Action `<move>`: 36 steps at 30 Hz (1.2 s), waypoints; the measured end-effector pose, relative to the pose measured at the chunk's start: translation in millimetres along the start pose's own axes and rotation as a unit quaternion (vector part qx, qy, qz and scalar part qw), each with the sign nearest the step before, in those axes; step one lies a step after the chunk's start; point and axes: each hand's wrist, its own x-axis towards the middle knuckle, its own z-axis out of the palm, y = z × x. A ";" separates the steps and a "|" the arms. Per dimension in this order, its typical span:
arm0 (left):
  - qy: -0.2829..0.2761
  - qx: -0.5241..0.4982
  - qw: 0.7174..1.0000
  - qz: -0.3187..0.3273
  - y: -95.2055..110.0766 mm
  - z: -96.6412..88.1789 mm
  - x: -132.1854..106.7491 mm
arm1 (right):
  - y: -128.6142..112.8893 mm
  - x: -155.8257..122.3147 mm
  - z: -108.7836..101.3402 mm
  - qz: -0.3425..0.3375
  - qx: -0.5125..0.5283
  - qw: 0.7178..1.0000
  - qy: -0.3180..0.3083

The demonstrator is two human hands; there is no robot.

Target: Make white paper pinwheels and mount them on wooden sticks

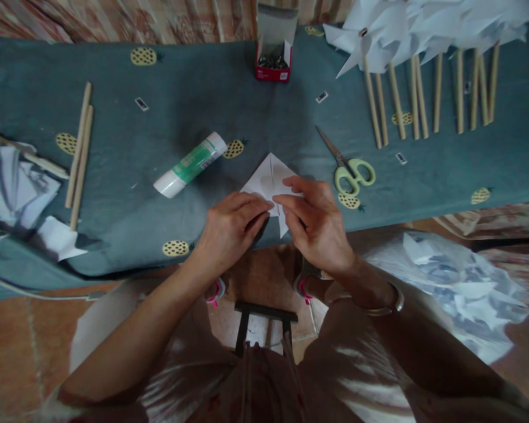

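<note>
A folded piece of white paper (268, 176) lies at the near edge of a teal cloth with pineapple prints (158, 106). My left hand (231, 229) and my right hand (312, 220) meet over its near corner, fingers pinched on the paper. A glue stick (190, 164) with a green label lies on its side just left of the paper. Green-handled scissors (348, 167) lie just right of my right hand.
A red open box of small metal pieces (273, 59) stands at the back. Finished white paper pinwheels on wooden sticks (423, 59) lie at the back right. Two loose sticks (80, 153) lie left. Paper scraps in a bag (458, 282) sit on the floor right.
</note>
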 end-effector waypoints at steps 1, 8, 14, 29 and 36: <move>0.001 -0.001 1.000 0.000 -0.1 0.0 0.0 | 0.1 0.1 0.2 -0.001 -0.004 1.000 -0.001; 0.006 -0.002 1.000 0.000 0.0 0.5 0.0 | -1.1 -0.3 0.9 0.032 0.027 0.999 -0.024; -0.006 -0.010 1.000 -0.010 1.1 -0.5 0.0 | -1.4 -0.6 2.1 0.033 0.029 0.999 -0.028; 0.001 0.049 0.998 0.050 1.8 0.5 -3.5 | 0.6 -4.4 11.2 0.018 0.003 1.000 -0.017; -0.011 0.075 0.996 0.057 2.3 0.1 -2.2 | 2.0 0.3 11.8 -0.002 -0.017 1.000 -0.019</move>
